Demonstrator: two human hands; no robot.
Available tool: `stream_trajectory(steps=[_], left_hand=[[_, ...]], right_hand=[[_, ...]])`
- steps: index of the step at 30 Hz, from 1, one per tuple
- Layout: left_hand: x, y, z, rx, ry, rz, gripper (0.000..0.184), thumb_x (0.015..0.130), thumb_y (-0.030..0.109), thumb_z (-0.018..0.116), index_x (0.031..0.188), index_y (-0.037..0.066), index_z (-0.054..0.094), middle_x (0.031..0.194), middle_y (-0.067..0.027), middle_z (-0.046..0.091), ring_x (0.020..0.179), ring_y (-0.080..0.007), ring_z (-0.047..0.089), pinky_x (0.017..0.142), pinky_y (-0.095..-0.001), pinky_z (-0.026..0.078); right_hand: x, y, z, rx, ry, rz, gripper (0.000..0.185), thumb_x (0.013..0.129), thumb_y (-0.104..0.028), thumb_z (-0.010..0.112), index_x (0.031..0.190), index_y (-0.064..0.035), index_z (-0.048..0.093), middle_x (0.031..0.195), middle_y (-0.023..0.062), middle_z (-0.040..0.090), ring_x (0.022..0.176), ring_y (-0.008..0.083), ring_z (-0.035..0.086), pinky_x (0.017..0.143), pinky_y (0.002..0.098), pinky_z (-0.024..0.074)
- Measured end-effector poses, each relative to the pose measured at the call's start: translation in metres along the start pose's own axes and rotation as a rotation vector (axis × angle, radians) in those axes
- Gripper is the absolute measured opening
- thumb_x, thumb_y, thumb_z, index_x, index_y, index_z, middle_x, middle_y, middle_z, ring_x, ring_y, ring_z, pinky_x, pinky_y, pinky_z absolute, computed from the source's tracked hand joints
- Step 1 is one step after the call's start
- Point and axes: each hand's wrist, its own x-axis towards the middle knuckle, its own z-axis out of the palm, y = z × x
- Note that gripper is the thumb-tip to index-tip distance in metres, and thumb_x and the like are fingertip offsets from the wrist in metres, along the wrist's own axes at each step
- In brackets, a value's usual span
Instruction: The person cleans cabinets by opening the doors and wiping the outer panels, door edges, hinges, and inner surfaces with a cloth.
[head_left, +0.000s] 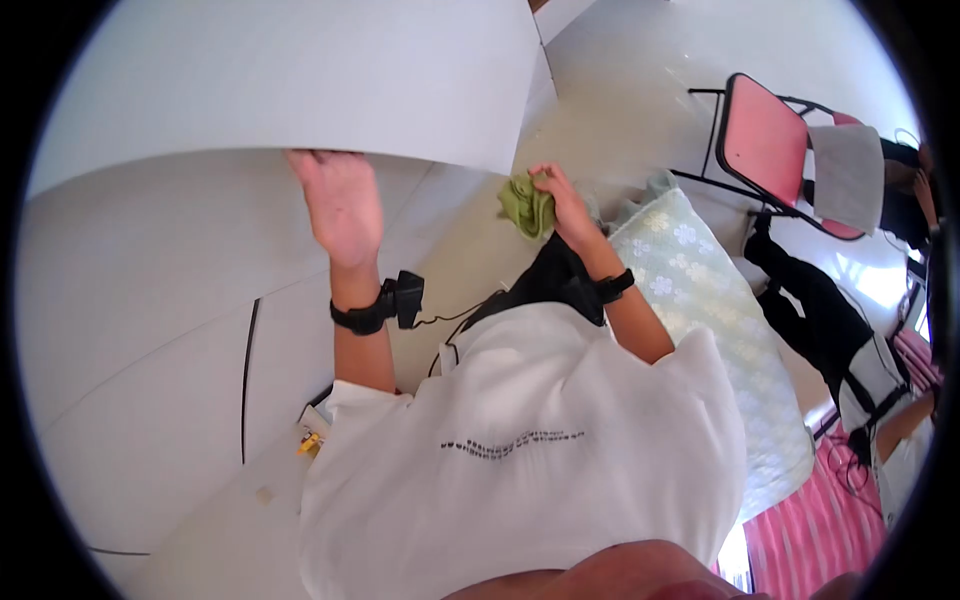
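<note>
My left hand (345,215) is palm-up at the lower edge of a large white panel (330,80). Its fingers hook around that edge and are mostly hidden there, while the thumb shows at the side. A crumpled green cloth (525,207) is bunched in my right hand (567,208), with the fingers bent over it. The cloth hangs just off the panel's right corner. Each wrist wears a black band, and the left one carries a small black box (408,298) with a cable.
White cabinet-like surfaces (150,280) stand at left. A bed with a pale flowered cover (690,300) is close on my right. Beyond it are a red folding chair (765,140) and people in dark trousers (810,310). A small yellow item (309,441) lies low at left.
</note>
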Motion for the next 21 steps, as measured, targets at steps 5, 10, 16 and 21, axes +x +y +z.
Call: stream_trajectory(steps=[5,10,16,21], left_hand=[[-0.012,-0.004,0.014,0.071,-0.077,-0.055,0.061,0.101,0.033,0.039,0.152,0.006,0.018,0.156,-0.0054,0.027,0.142,-0.0199,0.026,0.116,-0.0376,0.016],[-0.029,-0.007,0.023,-0.020,-0.189,-0.180,0.084,0.095,0.049,0.049,0.154,0.005,0.008,0.156,-0.0110,0.023,0.144,-0.0234,0.023,0.117,-0.0392,0.016],[-0.038,-0.001,0.035,-0.099,-0.334,-0.312,0.112,0.081,0.043,0.076,0.156,0.005,0.002,0.158,-0.0146,0.019,0.146,-0.0237,0.021,0.117,-0.0374,0.018],[-0.026,-0.007,0.046,0.142,-0.434,-0.211,0.108,0.079,0.018,0.080,0.156,0.005,0.005,0.161,-0.0144,0.017,0.144,-0.0231,0.028,0.115,-0.0353,0.027]], right_hand=[[-0.043,-0.112,0.092,-0.249,-0.159,-0.389,0.022,0.097,-0.011,0.055,0.116,-0.0093,0.044,0.117,0.0069,0.053,0.111,0.0141,0.050,0.096,0.0302,0.0417],[-0.072,-0.165,0.150,-0.260,-0.202,-0.806,0.036,0.089,-0.002,0.068,0.109,-0.0073,0.038,0.126,0.0143,0.053,0.114,0.0179,0.051,0.095,0.0321,0.0455],[-0.086,-0.175,0.166,-0.598,-0.129,-0.942,0.032,0.086,-0.001,0.070,0.099,-0.0069,0.042,0.117,0.0122,0.053,0.109,0.0171,0.052,0.093,0.0308,0.0453],[-0.088,-0.179,0.151,-0.688,-0.062,-0.872,0.028,0.088,-0.005,0.068,0.106,-0.0051,0.047,0.114,0.0092,0.052,0.105,0.0163,0.054,0.090,0.0292,0.0457]])
